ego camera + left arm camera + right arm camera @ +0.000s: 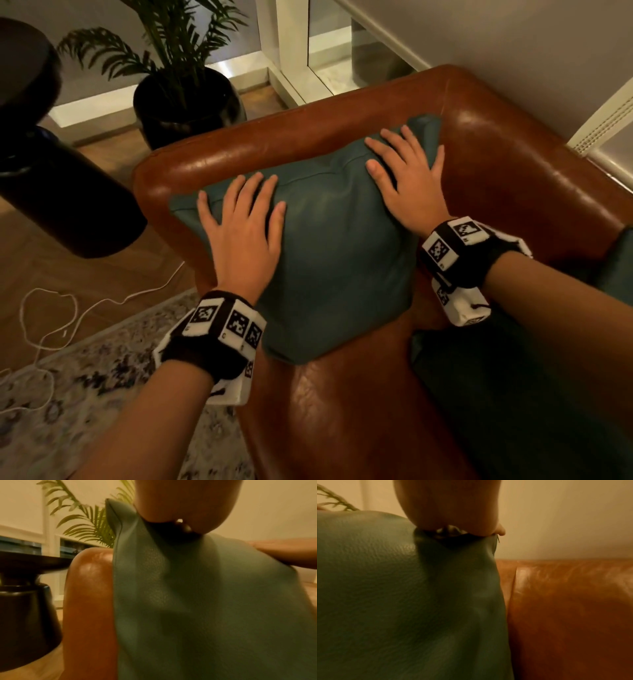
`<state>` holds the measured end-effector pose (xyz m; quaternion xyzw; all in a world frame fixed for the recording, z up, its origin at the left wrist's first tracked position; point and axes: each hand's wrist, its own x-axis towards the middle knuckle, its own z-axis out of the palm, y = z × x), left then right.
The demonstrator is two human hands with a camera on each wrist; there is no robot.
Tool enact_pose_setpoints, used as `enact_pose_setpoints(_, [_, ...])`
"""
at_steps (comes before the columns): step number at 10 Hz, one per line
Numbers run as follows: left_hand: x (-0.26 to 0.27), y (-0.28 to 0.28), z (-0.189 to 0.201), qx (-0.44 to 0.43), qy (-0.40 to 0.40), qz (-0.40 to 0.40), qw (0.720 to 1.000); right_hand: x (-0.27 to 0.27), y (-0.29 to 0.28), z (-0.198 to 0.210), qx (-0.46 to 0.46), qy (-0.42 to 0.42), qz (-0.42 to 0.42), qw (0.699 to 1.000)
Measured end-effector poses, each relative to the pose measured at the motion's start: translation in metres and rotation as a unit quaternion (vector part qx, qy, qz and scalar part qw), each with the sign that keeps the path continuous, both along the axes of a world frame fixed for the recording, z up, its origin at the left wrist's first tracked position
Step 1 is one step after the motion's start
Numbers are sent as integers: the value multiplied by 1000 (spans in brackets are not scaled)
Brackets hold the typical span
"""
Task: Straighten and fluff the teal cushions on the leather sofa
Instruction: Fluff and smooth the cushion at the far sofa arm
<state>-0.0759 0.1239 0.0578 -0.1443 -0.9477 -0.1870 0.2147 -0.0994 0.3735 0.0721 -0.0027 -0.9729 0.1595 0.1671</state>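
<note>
A teal leather cushion (335, 260) leans in the corner of the brown leather sofa (513, 164), against its armrest. My left hand (243, 219) lies flat on the cushion's upper left, fingers spread and straight. My right hand (404, 171) presses flat on the upper right corner, fingers spread too. The left wrist view shows the cushion (205, 601) close up beside the armrest (89, 588), with the heel of my palm (185, 500) on it. In the right wrist view the cushion (385, 588) dents under my palm (450, 504). A second teal cushion (531, 394) lies at lower right.
A dark round side table (51, 154) stands left of the sofa. Behind the armrest is a palm in a black pot (188, 102). A white cable (68, 318) trails over the wooden floor, and a patterned rug (85, 394) lies in front. A wall runs behind the sofa.
</note>
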Motion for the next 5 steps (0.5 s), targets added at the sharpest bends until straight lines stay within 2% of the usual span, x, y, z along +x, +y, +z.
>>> enact_pose_setpoints(2, [-1,-1,-4,-35,-15,8,999,3,-8,-9,44,-23,-32,998])
enact_pose_setpoints(3, [1,0,3,-38,-37,7,999,5,-11,-2,35,-60,-43,997])
enact_pose_setpoints(5, [16,8,41,-44,-149,-23,988,14,-20,47,-2,-186,-37,982])
